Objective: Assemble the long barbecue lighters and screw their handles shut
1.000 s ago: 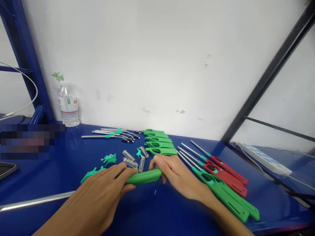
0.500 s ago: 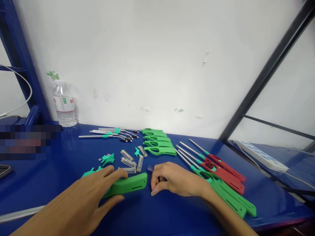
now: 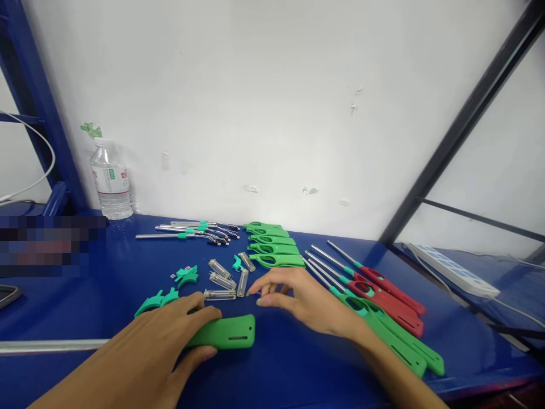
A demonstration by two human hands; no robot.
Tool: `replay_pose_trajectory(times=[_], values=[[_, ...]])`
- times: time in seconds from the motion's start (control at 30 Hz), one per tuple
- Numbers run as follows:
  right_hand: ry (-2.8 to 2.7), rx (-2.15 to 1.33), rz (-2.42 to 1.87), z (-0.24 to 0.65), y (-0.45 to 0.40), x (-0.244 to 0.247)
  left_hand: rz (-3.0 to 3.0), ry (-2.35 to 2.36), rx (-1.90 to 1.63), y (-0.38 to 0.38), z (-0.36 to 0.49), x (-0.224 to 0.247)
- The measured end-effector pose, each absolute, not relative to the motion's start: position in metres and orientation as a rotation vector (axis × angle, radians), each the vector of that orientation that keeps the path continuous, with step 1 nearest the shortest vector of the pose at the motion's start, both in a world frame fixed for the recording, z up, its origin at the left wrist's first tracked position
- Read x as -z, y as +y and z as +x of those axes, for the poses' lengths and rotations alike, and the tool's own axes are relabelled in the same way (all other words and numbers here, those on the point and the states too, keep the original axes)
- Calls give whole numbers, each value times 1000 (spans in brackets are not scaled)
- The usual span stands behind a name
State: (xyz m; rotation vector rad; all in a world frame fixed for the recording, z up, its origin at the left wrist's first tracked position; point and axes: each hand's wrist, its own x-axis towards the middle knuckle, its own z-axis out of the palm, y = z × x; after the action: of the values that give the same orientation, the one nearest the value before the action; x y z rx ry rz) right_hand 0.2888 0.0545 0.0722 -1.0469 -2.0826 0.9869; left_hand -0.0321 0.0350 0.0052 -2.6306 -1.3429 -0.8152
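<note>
My left hand (image 3: 170, 332) is wrapped round the green handle of a long-reach lighter (image 3: 232, 332); its metal tube (image 3: 55, 345) sticks out to the left. The hand covers the handle's middle. My right hand (image 3: 293, 295) has thumb and forefinger a little apart, with nothing visible between them. Its fingertips are close to a clear lighter fuel tank (image 3: 242, 283), just right of it. Several more clear tanks (image 3: 220, 295) lie beside that one. Teal plastic trigger pieces (image 3: 186, 276) lie above my left hand, and more teal pieces (image 3: 155, 302) lie at its knuckles.
Lighter tubes with wires (image 3: 187, 234) lie at the back left. Green handle shells (image 3: 276, 261) are stacked at back centre. Red lighters (image 3: 389, 307) and green lighters (image 3: 395, 341) lie at right. A water bottle (image 3: 111, 182) stands by the wall; a power strip (image 3: 451, 271) lies far right.
My right hand has moved up towards the clear tanks, and its fingers have opened. A small clear piece beside its fingers no longer shows. The lighter in my left hand has turned and levelled.
</note>
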Motion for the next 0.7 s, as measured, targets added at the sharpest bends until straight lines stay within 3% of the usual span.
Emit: replay_pose_trajectory(times=[0.1, 0.7], values=[[-2048, -931, -1005, 287, 53, -74, -2654, -1193, 680, 35, -33, -1], [-1987, -858, -871, 275, 51, -65, -2606, -1194, 715, 33, -19, -14]])
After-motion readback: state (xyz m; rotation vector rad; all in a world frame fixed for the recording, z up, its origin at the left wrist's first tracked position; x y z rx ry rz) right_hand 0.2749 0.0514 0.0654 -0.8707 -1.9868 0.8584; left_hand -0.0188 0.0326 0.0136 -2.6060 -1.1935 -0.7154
